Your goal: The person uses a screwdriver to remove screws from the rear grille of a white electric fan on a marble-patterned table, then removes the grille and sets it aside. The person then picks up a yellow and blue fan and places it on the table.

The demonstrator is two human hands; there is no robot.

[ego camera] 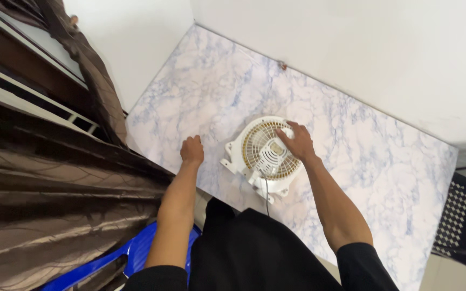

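A small white fan [262,153] with a round cream grille lies flat on the marble-patterned tabletop [373,161], grille side up, its cord trailing toward me. My right hand [296,141] rests on the upper right rim of the grille, fingers curled over it. My left hand [192,150] sits on the table to the left of the fan, fingers closed in a loose fist, holding nothing that I can see.
Brown curtains [55,183] hang at the left beside a window frame [22,70]. A blue plastic chair [130,256] shows below me. A black lattice chair [459,221] stands at the right edge. White walls [351,48] meet the table's far sides.
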